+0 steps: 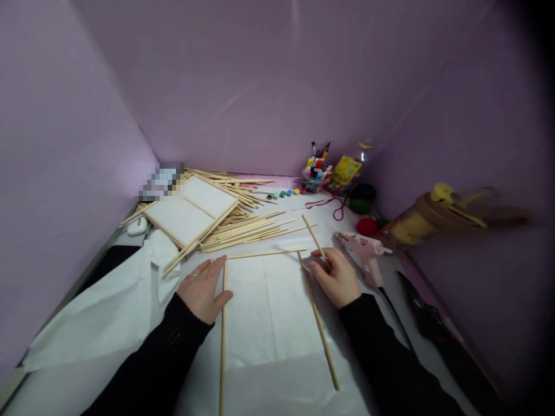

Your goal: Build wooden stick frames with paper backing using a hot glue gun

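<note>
My left hand lies flat with its fingers stretched out and its thumb apart, at the upper end of a long left stick. A thin top stick runs from its fingertips to the right. In my right hand a short wooden stick is pinched, tilting up and to the left. Just left of that hand, a slanting right stick comes down from the top stick. These three sticks lie around a creased white sheet.
Behind my left hand, a white-panelled stick frame rests beside a heap of loose sticks. A pink glue gun lies right of my right hand. Farther back are a cup of markers and yarn balls. White cloth covers the left.
</note>
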